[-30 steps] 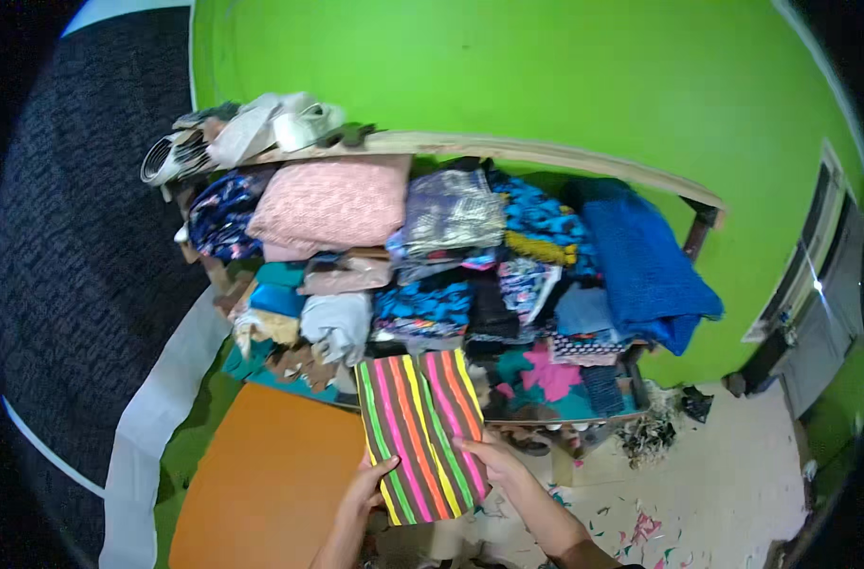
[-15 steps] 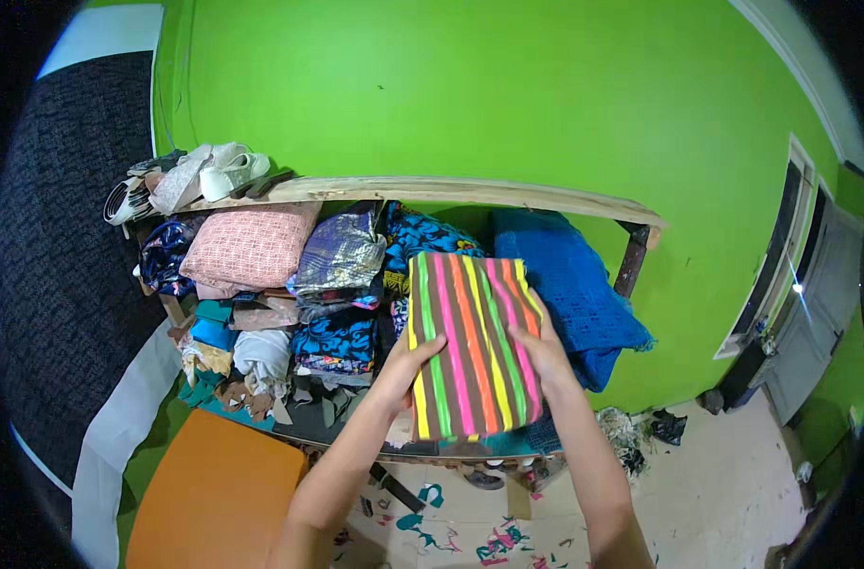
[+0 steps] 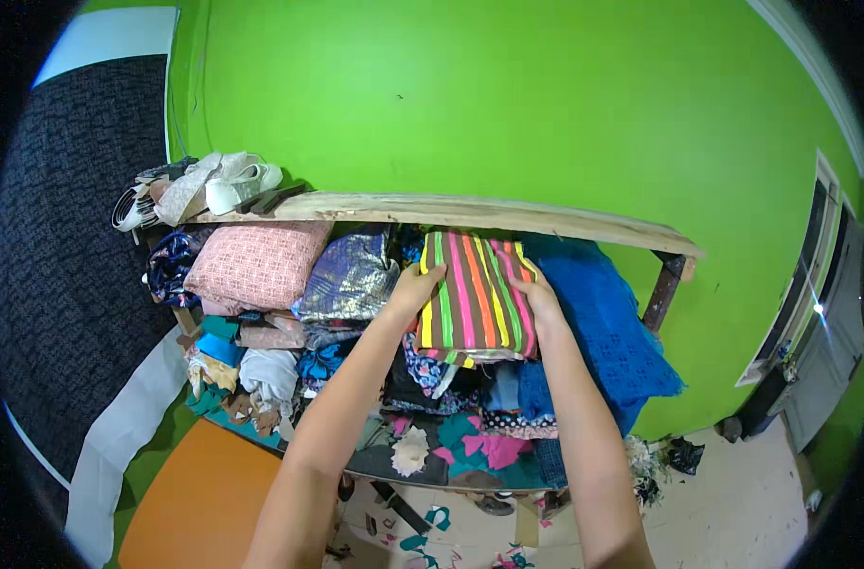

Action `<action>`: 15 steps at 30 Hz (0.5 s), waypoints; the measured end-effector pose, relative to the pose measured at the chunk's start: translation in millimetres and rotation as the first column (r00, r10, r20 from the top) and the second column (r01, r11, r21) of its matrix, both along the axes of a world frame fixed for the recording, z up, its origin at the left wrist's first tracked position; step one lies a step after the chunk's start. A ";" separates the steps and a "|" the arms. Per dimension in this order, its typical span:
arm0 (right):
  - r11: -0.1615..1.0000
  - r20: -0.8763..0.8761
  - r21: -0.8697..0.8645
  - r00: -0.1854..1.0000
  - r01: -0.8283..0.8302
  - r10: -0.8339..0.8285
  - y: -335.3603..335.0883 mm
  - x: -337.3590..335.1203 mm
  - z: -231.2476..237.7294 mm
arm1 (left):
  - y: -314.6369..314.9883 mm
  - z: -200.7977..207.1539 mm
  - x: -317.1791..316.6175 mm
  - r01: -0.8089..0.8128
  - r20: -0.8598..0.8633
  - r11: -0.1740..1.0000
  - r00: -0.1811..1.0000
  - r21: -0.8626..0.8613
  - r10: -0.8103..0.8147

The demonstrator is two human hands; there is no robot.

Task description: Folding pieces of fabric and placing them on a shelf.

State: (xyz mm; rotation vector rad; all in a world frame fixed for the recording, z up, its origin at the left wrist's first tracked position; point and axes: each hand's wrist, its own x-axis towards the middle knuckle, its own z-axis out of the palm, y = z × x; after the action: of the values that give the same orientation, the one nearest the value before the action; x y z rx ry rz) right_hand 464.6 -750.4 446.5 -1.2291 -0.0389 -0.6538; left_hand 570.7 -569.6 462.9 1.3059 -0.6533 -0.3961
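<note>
A folded cloth with brown, yellow, pink, orange and green stripes [image 3: 479,308] is between my hands, over the middle of a row of folded fabrics. My left hand [image 3: 416,290] grips its left edge, thumb on top. On the opposite edge, my right hand [image 3: 540,296] holds it the same way. Left of the cloth lies a shiny purple and gold folded fabric [image 3: 351,275], and farther left a pink patterned bundle [image 3: 259,264]. A blue fabric [image 3: 607,327] drapes beside my right hand. The cloth hides most of the blue patterned fabric behind it.
A wooden rail [image 3: 451,207] runs along the back, with white rolled strips [image 3: 228,185] on its left end. Pink and teal scraps [image 3: 489,448] lie on the lower level. An orange surface [image 3: 195,503] stands at the near left. More scraps and a dark bar [image 3: 400,507] are on the floor.
Both hands have moved the striped cloth forward, away from me, into the row below the rail. Scraps and folded fabrics on the lower level now show beneath it.
</note>
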 end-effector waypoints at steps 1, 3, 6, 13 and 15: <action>0.999 0.031 0.012 0.999 0.029 -0.030 -6.2 10.2 1.3 | -1.5 7.3 0.3 -0.035 0.057 0.999 0.998 0.020 0.033; 0.995 0.050 0.079 0.996 0.067 -0.071 0.8 31.3 8.7 | -4.9 6.2 32.0 -0.112 0.138 0.993 0.985 0.047 0.104; 0.926 -0.065 -0.162 0.933 0.340 -0.354 -9.3 65.4 8.4 | -17.6 5.1 67.6 -0.293 0.346 0.945 0.910 0.143 0.229; 0.373 -0.066 -0.834 0.598 0.406 -0.799 -14.7 102.7 10.8 | -35.8 6.0 97.4 -0.564 0.711 0.814 0.627 0.134 0.317; -0.073 0.125 -0.982 0.306 0.175 -0.944 17.2 96.3 20.4 | -31.9 5.9 88.7 -0.666 0.857 0.709 0.485 0.232 0.176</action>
State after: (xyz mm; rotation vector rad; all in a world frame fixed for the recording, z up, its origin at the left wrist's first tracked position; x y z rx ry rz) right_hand 560.8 -733.3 466.9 -2.7401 1.1237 -1.0600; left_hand 659.4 -601.5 468.8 2.1879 -0.9239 0.5642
